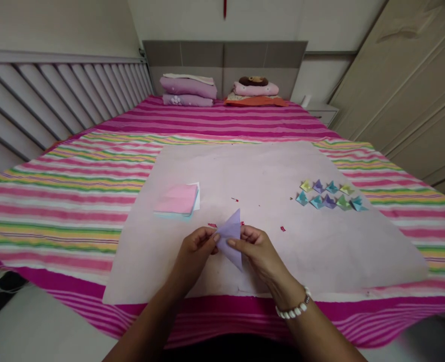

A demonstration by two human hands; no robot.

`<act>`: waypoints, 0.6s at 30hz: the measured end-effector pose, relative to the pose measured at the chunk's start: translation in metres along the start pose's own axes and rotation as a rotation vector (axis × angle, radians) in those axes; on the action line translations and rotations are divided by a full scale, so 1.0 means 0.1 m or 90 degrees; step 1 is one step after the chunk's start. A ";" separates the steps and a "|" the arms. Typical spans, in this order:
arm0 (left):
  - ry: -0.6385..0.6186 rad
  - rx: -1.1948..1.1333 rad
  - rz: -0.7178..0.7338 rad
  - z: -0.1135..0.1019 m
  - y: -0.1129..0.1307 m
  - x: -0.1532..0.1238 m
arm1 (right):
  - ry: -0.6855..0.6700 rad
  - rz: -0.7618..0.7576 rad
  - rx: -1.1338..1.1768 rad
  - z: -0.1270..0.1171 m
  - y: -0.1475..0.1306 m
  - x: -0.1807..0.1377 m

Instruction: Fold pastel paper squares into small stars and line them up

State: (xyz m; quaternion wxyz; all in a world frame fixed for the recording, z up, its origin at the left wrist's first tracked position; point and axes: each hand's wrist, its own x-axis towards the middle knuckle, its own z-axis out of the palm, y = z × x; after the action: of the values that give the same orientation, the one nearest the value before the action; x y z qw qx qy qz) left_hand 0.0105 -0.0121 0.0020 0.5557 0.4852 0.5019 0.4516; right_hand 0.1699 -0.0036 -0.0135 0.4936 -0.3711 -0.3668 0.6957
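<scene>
Two hands, left hand (195, 247) and right hand (258, 247), pinch a folded lilac paper (231, 236) just above the pale sheet (320, 251) covering a striped bed (75, 201); pillows (188, 89) sit far back.

Striped bed (94, 171) with a pale sheet (320, 251) spread over it

The bed wears a cover of pink, white, yellow and green stripes. A large pale pink sheet lies flat across its near half. On the sheet rest a stack of square papers (177, 200), pink on top, at the left, a cluster of small folded paper pieces (330, 196) in two rows at the right, and tiny red scraps (282, 229) near the middle. Folded pillows (188, 90) sit by the headboard.
</scene>
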 end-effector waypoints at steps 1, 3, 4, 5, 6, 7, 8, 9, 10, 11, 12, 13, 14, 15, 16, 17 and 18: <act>-0.004 0.002 0.001 -0.01 -0.01 0.00 | 0.019 -0.005 -0.010 0.00 0.01 0.00; -0.014 0.013 0.003 -0.03 -0.05 0.01 | 0.053 -0.023 -0.034 -0.01 0.00 0.01; -0.017 0.021 0.005 -0.04 -0.06 0.02 | 0.068 -0.035 -0.052 0.00 0.00 0.01; -0.019 0.029 0.005 -0.05 -0.08 0.02 | 0.082 -0.050 -0.076 0.00 -0.02 0.00; -0.014 0.038 0.003 -0.06 -0.09 0.02 | 0.095 -0.065 -0.108 0.01 -0.03 0.00; -0.005 0.046 -0.001 -0.06 -0.09 0.02 | 0.108 -0.082 -0.144 0.03 -0.04 -0.01; 0.002 0.053 -0.007 -0.06 -0.09 0.02 | 0.119 -0.097 -0.182 0.05 -0.05 -0.02; 0.006 0.056 -0.013 -0.06 -0.08 0.01 | 0.128 -0.110 -0.217 0.08 -0.05 -0.04; 0.004 0.052 -0.017 -0.06 -0.08 0.01 | 0.134 -0.120 -0.243 0.10 -0.06 -0.05; -0.002 0.040 -0.019 -0.05 -0.07 0.00 | 0.135 -0.127 -0.260 0.13 -0.05 -0.06; -0.014 0.023 -0.019 -0.05 -0.07 0.00 | 0.132 -0.129 -0.270 0.16 -0.05 -0.07; -0.028 0.003 -0.017 -0.04 -0.07 0.00 | 0.125 -0.126 -0.273 0.18 -0.05 -0.08; -0.039 -0.021 -0.016 -0.04 -0.08 0.01 | 0.113 -0.119 -0.272 0.19 -0.05 -0.09; -0.049 -0.046 -0.017 -0.04 -0.10 0.01 | 0.097 -0.111 -0.267 0.20 -0.05 -0.10; -0.059 -0.075 -0.022 -0.05 -0.12 0.02 | 0.074 -0.102 -0.259 0.21 -0.05 -0.11; -0.070 -0.109 -0.029 -0.05 -0.15 0.03 | 0.047 -0.095 -0.248 0.20 -0.06 -0.11; -0.081 -0.145 -0.038 -0.06 -0.17 0.04 | 0.019 -0.088 -0.236 0.19 -0.07 -0.11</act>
State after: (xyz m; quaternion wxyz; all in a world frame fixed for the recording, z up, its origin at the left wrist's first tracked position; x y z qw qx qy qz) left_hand 0.0051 -0.0103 -0.0159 0.6510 0.4312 0.4253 0.4576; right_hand 0.1587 -0.0150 0.0033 0.4693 -0.4399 -0.5058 0.5749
